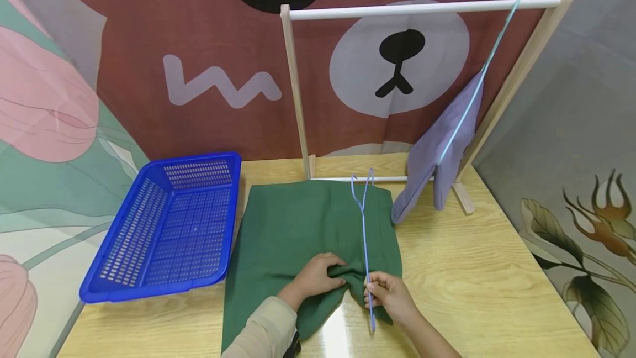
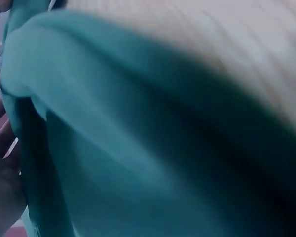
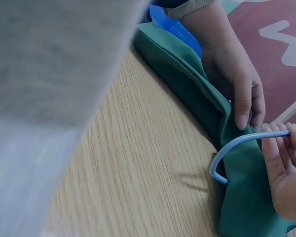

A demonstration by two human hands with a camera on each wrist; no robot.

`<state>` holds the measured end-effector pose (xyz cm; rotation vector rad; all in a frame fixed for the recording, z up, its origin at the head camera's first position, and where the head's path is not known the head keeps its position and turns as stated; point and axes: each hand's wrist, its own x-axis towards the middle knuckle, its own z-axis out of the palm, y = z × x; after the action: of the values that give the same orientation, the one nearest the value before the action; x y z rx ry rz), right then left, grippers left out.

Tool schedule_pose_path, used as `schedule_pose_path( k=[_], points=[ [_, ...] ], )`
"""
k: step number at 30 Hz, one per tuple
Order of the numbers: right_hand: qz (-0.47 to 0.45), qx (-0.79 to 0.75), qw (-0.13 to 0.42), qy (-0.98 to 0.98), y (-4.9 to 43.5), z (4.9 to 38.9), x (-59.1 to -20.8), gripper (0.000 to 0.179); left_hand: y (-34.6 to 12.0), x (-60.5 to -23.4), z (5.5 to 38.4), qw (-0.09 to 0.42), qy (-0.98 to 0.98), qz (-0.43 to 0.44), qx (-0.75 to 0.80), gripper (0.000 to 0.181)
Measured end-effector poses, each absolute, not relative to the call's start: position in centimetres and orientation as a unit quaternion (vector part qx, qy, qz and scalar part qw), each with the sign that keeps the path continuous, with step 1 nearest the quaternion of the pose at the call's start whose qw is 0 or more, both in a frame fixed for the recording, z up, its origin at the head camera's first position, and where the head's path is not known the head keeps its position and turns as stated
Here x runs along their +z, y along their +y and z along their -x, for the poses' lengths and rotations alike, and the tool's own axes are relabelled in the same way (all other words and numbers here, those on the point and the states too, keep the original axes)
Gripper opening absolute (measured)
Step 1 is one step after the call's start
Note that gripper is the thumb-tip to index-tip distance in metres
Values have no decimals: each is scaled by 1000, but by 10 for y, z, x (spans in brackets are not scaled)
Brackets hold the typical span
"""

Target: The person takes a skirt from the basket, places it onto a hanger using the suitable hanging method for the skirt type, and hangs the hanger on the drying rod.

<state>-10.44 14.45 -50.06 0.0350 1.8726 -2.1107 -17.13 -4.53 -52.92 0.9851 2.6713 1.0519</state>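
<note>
Spread on the table is a green garment (image 1: 298, 220), which looks like a pair of shorts or trousers, with a notch in its near edge. My left hand (image 1: 318, 276) grips a bunched fold of it beside this notch; in the right wrist view the thumb and fingers of the left hand (image 3: 239, 79) pinch the cloth. A thin light-blue clothes hanger (image 1: 365, 236) stands nearly edge-on over the garment's right part. My right hand (image 1: 390, 294) holds the hanger near its closer end, thumb against fingers. Green cloth (image 2: 113, 123) fills most of the left wrist view, blurred.
A blue plastic basket (image 1: 194, 236) sits left of the garment. Behind it stands a wooden rack with a white top rail (image 1: 422, 10). A purple garment (image 1: 447, 131) hangs at the rack's right end on a light-blue hanger (image 1: 499, 37). Printed cloths surround the table (image 1: 477, 280).
</note>
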Motion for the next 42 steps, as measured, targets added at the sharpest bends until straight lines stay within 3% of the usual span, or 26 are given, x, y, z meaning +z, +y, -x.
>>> schedule_pose_path(
  k=[12, 27, 33, 42],
  points=[
    [10, -734, 169, 658, 138, 106, -503, 23, -41, -520, 175, 110, 836, -241, 481, 18],
    [30, -728, 195, 657, 133, 104, -509, 23, -26, -489, 175, 179, 670, -105, 713, 28],
    [51, -729, 203, 651, 131, 103, -510, 23, -23, -475, 173, 189, 634, -99, 743, 33],
    [57, -714, 213, 664, 131, 102, -513, 22, -17, -495, 179, 191, 590, -90, 779, 33]
  ],
)
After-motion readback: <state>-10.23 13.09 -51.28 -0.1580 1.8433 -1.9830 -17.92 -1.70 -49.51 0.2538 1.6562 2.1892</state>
